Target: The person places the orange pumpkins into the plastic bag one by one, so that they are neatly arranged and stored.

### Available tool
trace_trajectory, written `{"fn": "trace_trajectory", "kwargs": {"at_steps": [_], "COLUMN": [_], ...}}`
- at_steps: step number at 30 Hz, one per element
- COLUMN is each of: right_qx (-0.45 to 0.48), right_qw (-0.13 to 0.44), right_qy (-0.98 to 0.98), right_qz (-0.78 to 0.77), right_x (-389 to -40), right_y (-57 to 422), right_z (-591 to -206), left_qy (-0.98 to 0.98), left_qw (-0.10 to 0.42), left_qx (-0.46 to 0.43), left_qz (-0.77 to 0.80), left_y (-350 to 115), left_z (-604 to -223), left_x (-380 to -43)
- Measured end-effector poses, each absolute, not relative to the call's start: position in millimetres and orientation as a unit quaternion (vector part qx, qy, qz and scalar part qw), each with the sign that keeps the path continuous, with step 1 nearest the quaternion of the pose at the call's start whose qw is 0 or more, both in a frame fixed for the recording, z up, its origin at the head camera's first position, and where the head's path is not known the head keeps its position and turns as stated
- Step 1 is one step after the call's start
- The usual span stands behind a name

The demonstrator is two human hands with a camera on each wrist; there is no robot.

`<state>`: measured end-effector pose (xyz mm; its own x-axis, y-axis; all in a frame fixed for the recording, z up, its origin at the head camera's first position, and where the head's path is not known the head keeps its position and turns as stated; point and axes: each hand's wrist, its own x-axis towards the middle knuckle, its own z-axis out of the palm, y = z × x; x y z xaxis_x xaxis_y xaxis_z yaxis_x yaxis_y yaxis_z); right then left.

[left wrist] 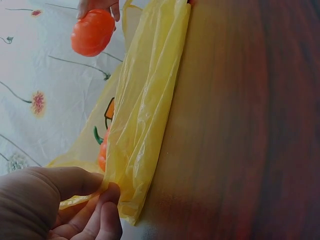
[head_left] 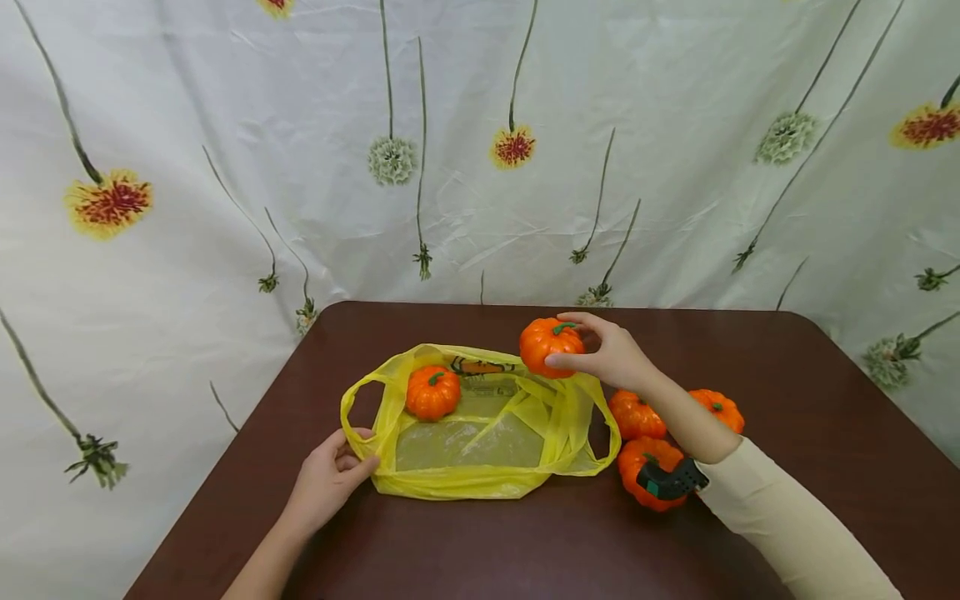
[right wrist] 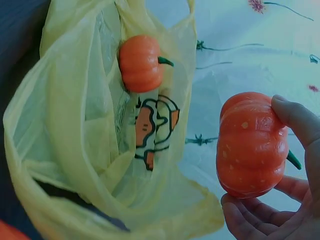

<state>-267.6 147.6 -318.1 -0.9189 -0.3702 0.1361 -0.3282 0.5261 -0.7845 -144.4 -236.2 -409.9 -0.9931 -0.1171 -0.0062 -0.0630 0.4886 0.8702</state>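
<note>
A yellow plastic bag [head_left: 472, 482] lies spread with its mouth facing up on the table, a printed cartoon on its inner back wall. Inside it, toward the left, sits one small orange pumpkin [head_left: 433, 393] with a green stem. My left hand [head_left: 330, 483] pinches the bag's left edge near the handle between thumb and fingers, as the left wrist view shows closely. Above the bag's back right rim, my right hand [head_left: 611, 354] grips another orange pumpkin [right wrist: 252, 145] by its sides, thumb and fingers on opposite faces.
Several more pumpkins [head_left: 637, 415] stand grouped on the dark brown table [head_left: 570, 542] right of the bag, partly behind my right forearm. A black band [head_left: 671, 479] is on that wrist. A white curtain [head_left: 315, 100] with printed flowers hangs behind the table.
</note>
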Motion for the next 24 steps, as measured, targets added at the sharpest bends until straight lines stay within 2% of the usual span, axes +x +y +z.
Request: {"fn": "trace_trajectory", "kwargs": {"at_steps": [24], "right_qx": [-0.272], "right_qw": [0.088], "right_qy": [0.854], "right_qz": [-0.436], "right_x": [-259], "right_y": [96], "right_z": [-337], "left_qy": [-0.866], "left_qw": [0.024], "left_qx": [0.049], "left_qz": [-0.497], "left_y": [-236], "left_z": [-409], "left_x": [-144]}}
